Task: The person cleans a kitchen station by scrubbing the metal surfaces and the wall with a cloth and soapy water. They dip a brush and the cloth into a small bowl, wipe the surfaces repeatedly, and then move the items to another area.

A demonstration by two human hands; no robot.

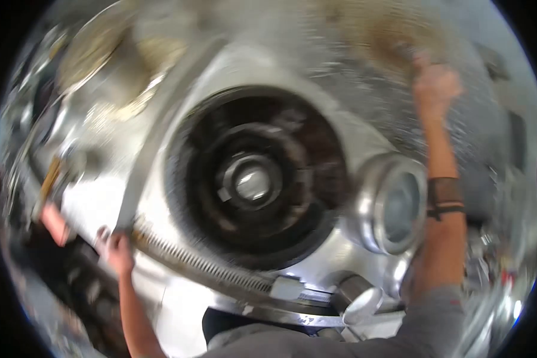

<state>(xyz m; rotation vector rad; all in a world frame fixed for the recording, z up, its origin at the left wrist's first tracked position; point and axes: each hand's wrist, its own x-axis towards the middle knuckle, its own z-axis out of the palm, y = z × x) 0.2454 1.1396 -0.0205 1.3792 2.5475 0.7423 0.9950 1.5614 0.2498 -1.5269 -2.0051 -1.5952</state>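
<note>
Before me is a steel wok stove with a round, dark burner opening. My left hand is at the stove's front left edge, its fingers curled around the metal there. My right hand reaches far out over the wet grey surface at the upper right. It is closed like a fist, but blur hides what it holds. A brownish smeared patch lies just beyond its fingers. Beside my right forearm stands a round steel pot.
A large metal bowl with pale yellowish contents stands at the upper left. Another person's hand is at the left, near a wooden handle. A slotted drain strip runs along the front, with a steel cup near its right end.
</note>
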